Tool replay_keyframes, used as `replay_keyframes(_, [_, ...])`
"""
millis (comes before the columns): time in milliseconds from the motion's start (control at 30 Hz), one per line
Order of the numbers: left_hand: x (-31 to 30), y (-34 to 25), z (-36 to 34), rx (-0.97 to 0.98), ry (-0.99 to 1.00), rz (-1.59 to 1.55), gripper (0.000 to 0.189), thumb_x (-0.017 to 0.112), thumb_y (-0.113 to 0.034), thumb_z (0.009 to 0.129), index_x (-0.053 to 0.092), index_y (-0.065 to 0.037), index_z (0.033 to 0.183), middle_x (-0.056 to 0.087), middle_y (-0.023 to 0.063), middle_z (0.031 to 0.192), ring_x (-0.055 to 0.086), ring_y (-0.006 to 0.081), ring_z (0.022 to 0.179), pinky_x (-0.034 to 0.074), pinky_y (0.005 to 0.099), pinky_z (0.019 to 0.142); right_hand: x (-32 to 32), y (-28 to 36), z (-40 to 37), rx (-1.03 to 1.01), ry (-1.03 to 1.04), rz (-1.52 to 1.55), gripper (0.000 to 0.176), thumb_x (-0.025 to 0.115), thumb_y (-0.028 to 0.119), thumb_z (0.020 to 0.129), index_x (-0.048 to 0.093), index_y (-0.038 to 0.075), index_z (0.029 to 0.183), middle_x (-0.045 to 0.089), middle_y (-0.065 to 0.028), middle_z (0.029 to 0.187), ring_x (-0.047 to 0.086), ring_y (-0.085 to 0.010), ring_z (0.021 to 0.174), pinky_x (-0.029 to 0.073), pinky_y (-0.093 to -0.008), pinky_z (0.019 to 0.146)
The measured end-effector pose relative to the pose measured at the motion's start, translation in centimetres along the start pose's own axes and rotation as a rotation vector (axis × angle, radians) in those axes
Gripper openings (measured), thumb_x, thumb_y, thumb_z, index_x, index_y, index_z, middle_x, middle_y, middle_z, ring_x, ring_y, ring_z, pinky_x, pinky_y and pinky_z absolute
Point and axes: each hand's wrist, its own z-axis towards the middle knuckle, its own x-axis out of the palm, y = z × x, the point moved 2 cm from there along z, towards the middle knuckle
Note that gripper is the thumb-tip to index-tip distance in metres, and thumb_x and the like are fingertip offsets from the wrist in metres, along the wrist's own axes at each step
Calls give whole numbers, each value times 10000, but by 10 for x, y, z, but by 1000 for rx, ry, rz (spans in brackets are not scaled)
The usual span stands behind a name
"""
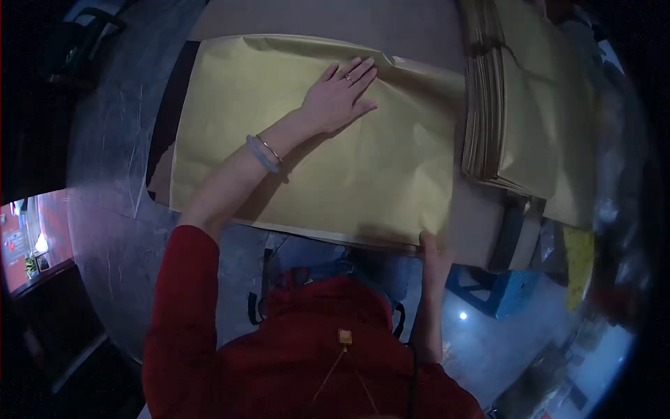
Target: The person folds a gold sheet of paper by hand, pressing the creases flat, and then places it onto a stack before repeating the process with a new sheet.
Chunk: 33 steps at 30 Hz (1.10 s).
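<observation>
Nearest: red top [314, 314], pendant [345, 339] on the chest. Beyond, yellow-brown paper [279, 174] spread over the table [328, 17], its near side running along the surface's near edge.

Left hand [335, 101]: released, palm down, fingers spread near the paper's far edge. Right hand [434, 257]: at the paper's near right corner, thumb on top; other fingers hidden, so cannot tell how firmly it grasps, if at all.

Risks, as judged. Far edge already buckled just beyond the left fingers; pressing or sliding there could set that ripple into a hard crease. Uneven pull from the right hand might skew the paper or tear its corner. Bracelet [262, 153] sits low on the left wrist, could catch or scuff the paper. Paper stack [485, 115] stands close by the right side; a sideways drag or elbow knock could shift its loose layers.
</observation>
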Motion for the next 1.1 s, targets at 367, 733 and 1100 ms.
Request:
replay_keyframes(367, [-1,3,47,296,-217,-5,506,406,-403,942,411,-119,1360,420,62,1407,348,229,1331,264,411,1100,-1,-5,-7,83,13,17,289,578,141,849,585,-44,1070,598,-104,979,549,-180,892,437,-284,802])
replay_keyframes(733, [-61,16,-6,-25,-329,-248,525,493,-318,927,385,-89,1387,380,97,1440,297,282,1364,236,455,1104,-3,7,-4,91,91,46,311,612,146,851,582,-35,1102,596,-107,1021,545,-175,934,435,-289,826])
replay_keyframes(1100, [-94,-41,-229,-406,-197,-214,482,617,-260,863,511,-112,1310,478,77,1374,366,302,1331,267,493,1074,2,3,3,-13,31,59,327,602,211,905,589,-48,1102,629,-70,1003,552,-124,918,432,-263,822])
